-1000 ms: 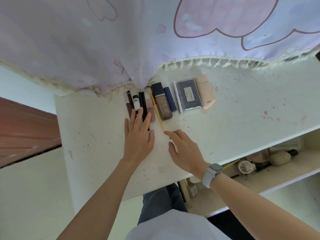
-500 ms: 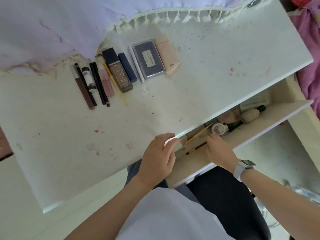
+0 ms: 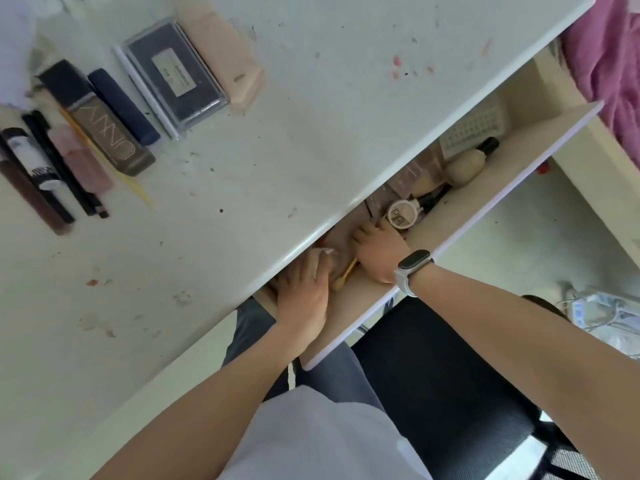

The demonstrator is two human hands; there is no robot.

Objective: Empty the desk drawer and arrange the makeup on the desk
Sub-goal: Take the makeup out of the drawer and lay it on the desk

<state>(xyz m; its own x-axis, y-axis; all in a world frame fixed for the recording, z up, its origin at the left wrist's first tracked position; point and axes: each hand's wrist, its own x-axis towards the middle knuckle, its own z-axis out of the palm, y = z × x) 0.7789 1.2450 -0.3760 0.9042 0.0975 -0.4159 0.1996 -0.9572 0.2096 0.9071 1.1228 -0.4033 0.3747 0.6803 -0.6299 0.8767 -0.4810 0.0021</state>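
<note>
Both your hands (image 3: 346, 268) now reach deeper into the drawer (image 3: 485, 174); grips hidden; wooden brush (image 3: 344, 275) lies between them, nearer your left.

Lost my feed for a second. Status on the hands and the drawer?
Both hands in the open drawer. Left hand and right hand: fingers hidden under the desk edge, grip unclear. Round compact beside right hand. Makeup row on desk.

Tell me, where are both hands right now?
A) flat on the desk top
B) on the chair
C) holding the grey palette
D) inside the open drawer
D: the left hand and right hand both reach into the drawer, under the desk edge.
</note>
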